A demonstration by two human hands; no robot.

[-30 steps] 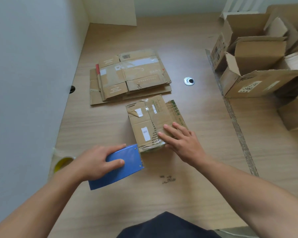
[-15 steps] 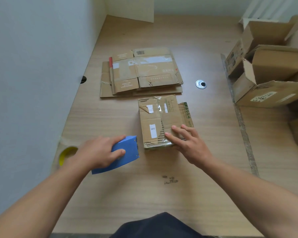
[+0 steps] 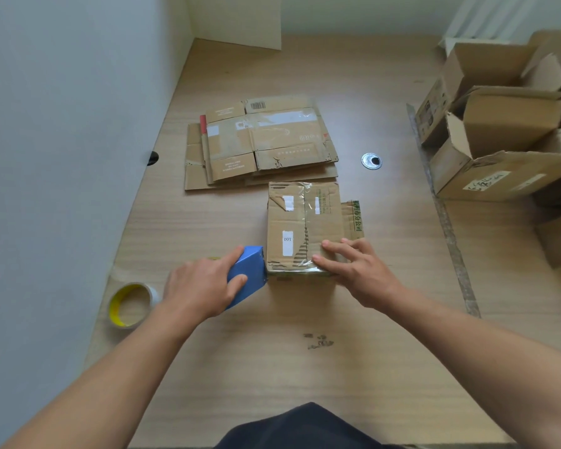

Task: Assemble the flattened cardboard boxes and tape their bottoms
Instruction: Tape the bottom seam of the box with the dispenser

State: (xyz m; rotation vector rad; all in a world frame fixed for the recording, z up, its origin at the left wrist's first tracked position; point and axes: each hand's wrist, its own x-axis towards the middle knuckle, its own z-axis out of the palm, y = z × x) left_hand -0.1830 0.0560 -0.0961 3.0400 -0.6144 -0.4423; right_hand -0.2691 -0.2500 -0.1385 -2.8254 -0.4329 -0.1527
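A small assembled cardboard box (image 3: 302, 222) sits bottom-up in the middle of the wooden table (image 3: 272, 367), with clear tape along its seam. My right hand (image 3: 353, 270) lies flat on its near right corner, fingers spread. My left hand (image 3: 201, 286) grips a blue tape dispenser (image 3: 250, 273), whose front end touches the box's near left corner. A stack of flattened cardboard boxes (image 3: 259, 144) lies just beyond the small box.
A roll of tape with a yellow core (image 3: 130, 304) lies by the wall at the left. Several assembled open boxes (image 3: 506, 131) crowd the right side. A round metal grommet (image 3: 371, 161) sits between them and the flat stack. The wall (image 3: 62, 157) borders the table's left edge.
My left hand has brought the blue dispenser up and right until it touches the box's near left corner. My right hand stays on the box.
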